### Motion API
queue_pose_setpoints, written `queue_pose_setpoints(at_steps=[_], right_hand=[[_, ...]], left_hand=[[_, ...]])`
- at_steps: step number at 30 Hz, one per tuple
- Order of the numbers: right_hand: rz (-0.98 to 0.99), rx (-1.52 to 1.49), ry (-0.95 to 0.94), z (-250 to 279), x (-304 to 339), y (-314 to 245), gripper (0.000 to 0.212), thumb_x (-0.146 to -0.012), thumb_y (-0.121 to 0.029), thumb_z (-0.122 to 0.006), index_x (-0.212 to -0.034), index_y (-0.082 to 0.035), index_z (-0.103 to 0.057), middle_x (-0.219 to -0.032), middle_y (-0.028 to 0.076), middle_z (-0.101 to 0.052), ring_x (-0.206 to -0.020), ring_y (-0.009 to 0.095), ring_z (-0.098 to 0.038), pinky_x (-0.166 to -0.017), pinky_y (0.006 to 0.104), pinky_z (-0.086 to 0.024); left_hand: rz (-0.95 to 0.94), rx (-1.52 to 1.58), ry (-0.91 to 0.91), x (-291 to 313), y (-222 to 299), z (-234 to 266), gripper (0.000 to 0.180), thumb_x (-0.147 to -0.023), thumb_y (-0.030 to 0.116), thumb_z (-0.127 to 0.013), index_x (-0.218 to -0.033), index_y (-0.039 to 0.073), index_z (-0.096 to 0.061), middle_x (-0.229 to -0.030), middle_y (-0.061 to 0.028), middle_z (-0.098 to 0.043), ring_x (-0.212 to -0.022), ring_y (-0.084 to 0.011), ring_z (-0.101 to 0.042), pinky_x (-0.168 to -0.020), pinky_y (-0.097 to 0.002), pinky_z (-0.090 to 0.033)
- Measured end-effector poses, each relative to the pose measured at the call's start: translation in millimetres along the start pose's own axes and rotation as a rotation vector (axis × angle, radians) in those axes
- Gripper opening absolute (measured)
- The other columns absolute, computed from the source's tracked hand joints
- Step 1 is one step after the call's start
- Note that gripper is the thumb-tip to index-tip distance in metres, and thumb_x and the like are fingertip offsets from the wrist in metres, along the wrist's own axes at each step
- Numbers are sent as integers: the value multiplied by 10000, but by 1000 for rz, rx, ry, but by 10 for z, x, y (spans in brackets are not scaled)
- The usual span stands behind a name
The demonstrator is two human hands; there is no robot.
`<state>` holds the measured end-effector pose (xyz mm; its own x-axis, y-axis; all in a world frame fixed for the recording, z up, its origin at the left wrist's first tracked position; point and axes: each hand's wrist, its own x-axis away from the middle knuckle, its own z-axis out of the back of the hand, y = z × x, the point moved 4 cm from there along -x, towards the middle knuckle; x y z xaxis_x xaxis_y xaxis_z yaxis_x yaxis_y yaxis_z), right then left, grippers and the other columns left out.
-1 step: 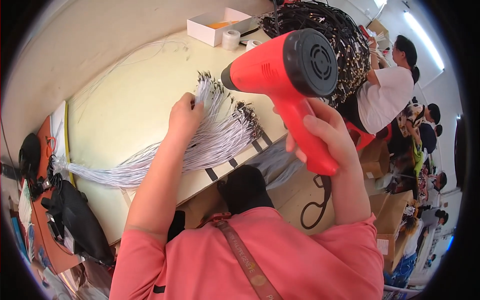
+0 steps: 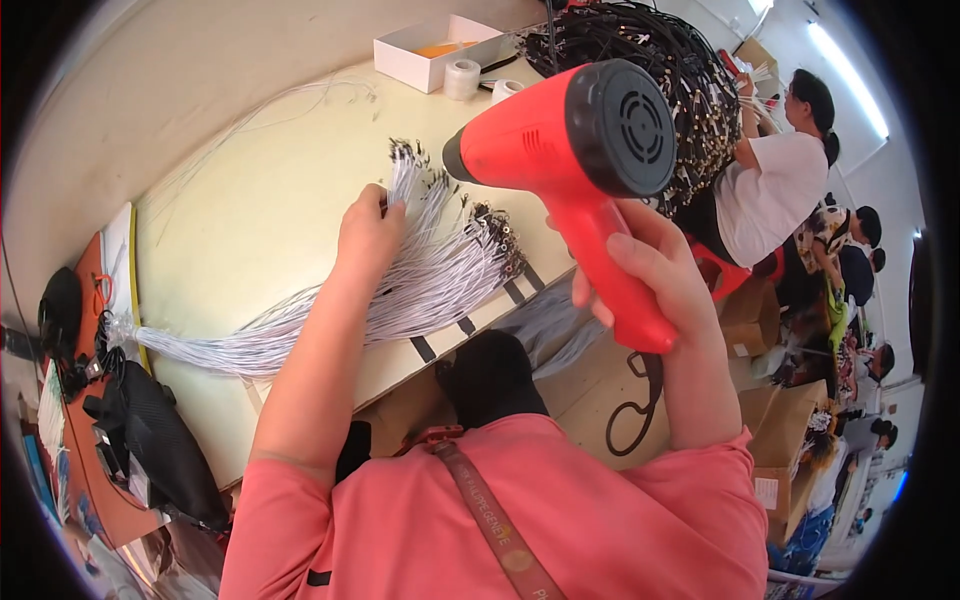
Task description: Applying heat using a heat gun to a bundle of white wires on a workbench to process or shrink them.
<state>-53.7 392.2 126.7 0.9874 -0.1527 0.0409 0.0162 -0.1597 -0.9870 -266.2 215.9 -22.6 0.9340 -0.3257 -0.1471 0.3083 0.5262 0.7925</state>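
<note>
My right hand (image 2: 655, 262) is wrapped round the handle of a red hot-air gun (image 2: 535, 130) with a black rear cap and a black nozzle. The nozzle points left, close to the dark tips of a bunch of thin white wires (image 2: 405, 180). My left hand (image 2: 372, 230) pinches that bunch just below its tips and holds it apart from the rest. The larger bundle of white wires (image 2: 410, 295) spreads over the table under my left forearm. Its dark, looped ends (image 2: 495, 240) lie right of my left hand. The far-left end is gathered in clear wrap (image 2: 120, 330).
The pale table (image 2: 290, 180) carries a white box (image 2: 415, 65) and clear tape rolls (image 2: 462, 80) at the back. A big heap of black cables (image 2: 640, 50) lies at back right, near a co-worker in white (image 2: 775, 185). A black bag (image 2: 160, 430) is at left, cartons (image 2: 780, 430) at right.
The hot-air gun has dipped very slightly, and its cord loop has shifted a little. The bunch's tips have moved slightly left; my left hand keeps its hold.
</note>
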Motion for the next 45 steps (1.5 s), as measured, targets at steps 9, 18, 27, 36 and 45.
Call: queue_pose_setpoints(at_steps=[9,18,27,36,45], right_hand=[[22,17,21,31,-6,84,452,-839,-199,-604,-1170,83,-479,-890,194,-613,-558,202,-603,-423,245,-452],[9,24,42,7,-146,148,479,-856,-211,-582,-1211,81,-449,-849,189,-614,-561,188,-598,-436,246,-451],[-93,64,-44,17,-161,71,494,-854,-195,-565,-1236,88,-431,-1049,179,-590,-557,179,-597,-432,241,-451],[-96,11,-57,-58,-162,145,494,-852,-207,-558,-1221,95,-429,-1010,196,-592,-556,165,-593,-422,234,-441],[-28,13,27,72,254,-84,533,-841,-223,-599,-1230,98,-425,-955,203,-589,-542,192,-599,-418,244,-456]], left_hand=[[-32,218,253,-99,-91,127,251,-807,74,-627,-1006,-11,-500,-855,-95,-621,-726,-154,-598,-670,-272,-472],[64,74,210,-85,-164,137,546,-729,159,-725,-1175,-32,-474,-1061,-117,-584,-956,-193,-575,-849,-312,-465],[47,4,199,-38,-78,167,397,-786,224,-674,-1068,-36,-570,-1055,-143,-604,-984,-223,-576,-835,-323,-469],[-105,-51,173,194,345,242,199,-831,178,-570,-976,46,-604,-890,-146,-644,-843,-335,-611,-730,-409,-478],[-341,-237,-325,487,593,-49,281,-802,204,-636,-998,3,-623,-934,-164,-616,-926,-308,-582,-826,-370,-464]])
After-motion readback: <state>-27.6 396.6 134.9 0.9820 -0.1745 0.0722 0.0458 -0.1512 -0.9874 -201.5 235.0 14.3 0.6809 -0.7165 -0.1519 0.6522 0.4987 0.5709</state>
